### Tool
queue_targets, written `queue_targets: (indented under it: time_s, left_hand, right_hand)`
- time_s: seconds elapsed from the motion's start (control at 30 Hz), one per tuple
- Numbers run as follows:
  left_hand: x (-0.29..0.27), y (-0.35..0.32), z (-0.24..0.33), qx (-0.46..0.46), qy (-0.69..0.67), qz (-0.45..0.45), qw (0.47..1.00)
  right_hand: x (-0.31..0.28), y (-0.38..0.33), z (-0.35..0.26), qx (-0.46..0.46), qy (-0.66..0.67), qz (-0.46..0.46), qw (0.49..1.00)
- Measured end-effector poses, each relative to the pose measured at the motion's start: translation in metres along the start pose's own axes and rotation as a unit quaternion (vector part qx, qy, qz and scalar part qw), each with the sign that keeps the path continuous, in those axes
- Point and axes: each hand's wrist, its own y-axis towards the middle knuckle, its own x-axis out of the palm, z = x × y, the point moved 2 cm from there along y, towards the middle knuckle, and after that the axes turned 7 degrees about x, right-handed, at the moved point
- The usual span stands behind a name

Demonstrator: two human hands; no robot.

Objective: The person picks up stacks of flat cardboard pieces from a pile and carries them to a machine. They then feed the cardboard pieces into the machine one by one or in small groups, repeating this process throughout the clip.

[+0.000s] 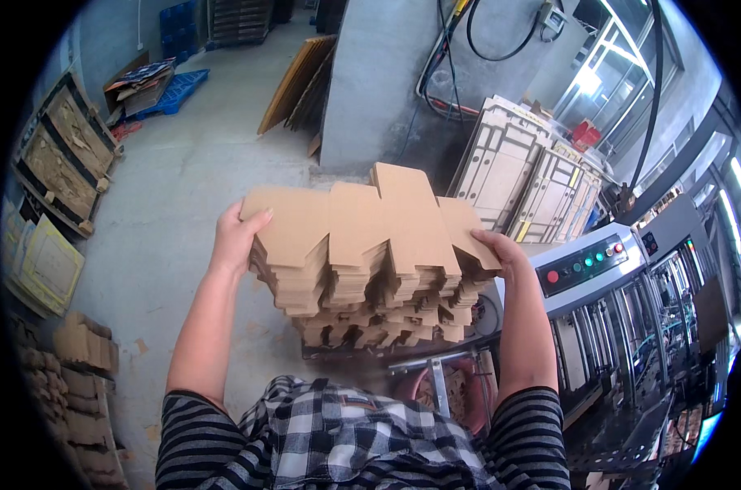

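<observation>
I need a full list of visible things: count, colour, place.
Notched flat cardboard blanks: many, stacked, brown, centre
Grey metal machine with button panel: one, grey, right
Flat boards with dark lines: several, whitish, upper right
Leaning flat panels: several, brown, top centre
Flat plastic pallet: at least one, blue, upper left
Black-striped wooden panel: one, brown, left
Cardboard bundles: several, brown, lower left
Round tub: one, pinkish red, lower centre
Cables: several, black, upper right
Checked garment: one, black and white, bottom
Striped sleeves: two, black and grey, bottom
Left hand: one, bare, blanks' left end
Right hand: one, bare, blanks' right end
</observation>
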Motion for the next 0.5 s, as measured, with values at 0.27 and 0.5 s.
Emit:
queue_targets:
  time_s: [0.27,0.5]
  left_hand:
    - [0.014,0.008,0.026,0.084,-0.031,-0.032,0.995]
    - [0.017,0.008,0.040,0.142,-0.045,-0.038,0.988]
  right_hand:
    - [-0.010,0.000,0.000,-0.053,0.046,-0.029,0.997]
    - [-0.010,-0.010,-0.001,-0.206,0.053,-0.043,0.976]
